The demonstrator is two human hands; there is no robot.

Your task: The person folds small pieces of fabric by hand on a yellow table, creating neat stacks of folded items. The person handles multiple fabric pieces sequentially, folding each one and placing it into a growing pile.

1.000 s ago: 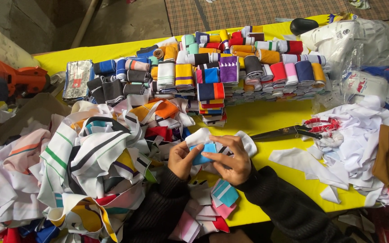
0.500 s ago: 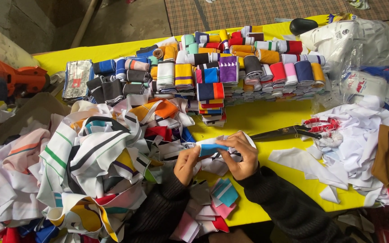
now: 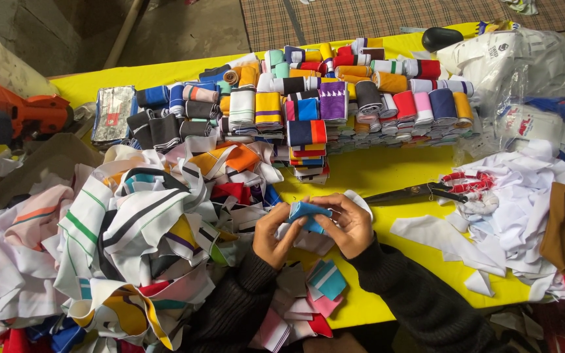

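Observation:
Both my hands meet over the front middle of the yellow table (image 3: 387, 173). My left hand (image 3: 274, 233) and my right hand (image 3: 348, 223) together grip a small blue and white strip of fabric (image 3: 307, 214), folded or rolled between the fingers. Dark knitted sleeves cover both forearms. Just below the hands lie several small loose fabric pieces (image 3: 318, 287) in teal, pink and white. To the left of my left hand spreads a big heap of striped fabric bands (image 3: 132, 229).
Rows of rolled and folded coloured bands (image 3: 308, 98) are stacked at the back. Scissors with red-wrapped handles (image 3: 439, 191) lie to the right, next to white fabric scraps (image 3: 524, 216). Plastic bags (image 3: 524, 65) stand at far right; an orange tool (image 3: 21, 114) at left.
The white and blue piece that stood up between my hands is now folded down into a compact blue roll. My hands stayed in the same spot.

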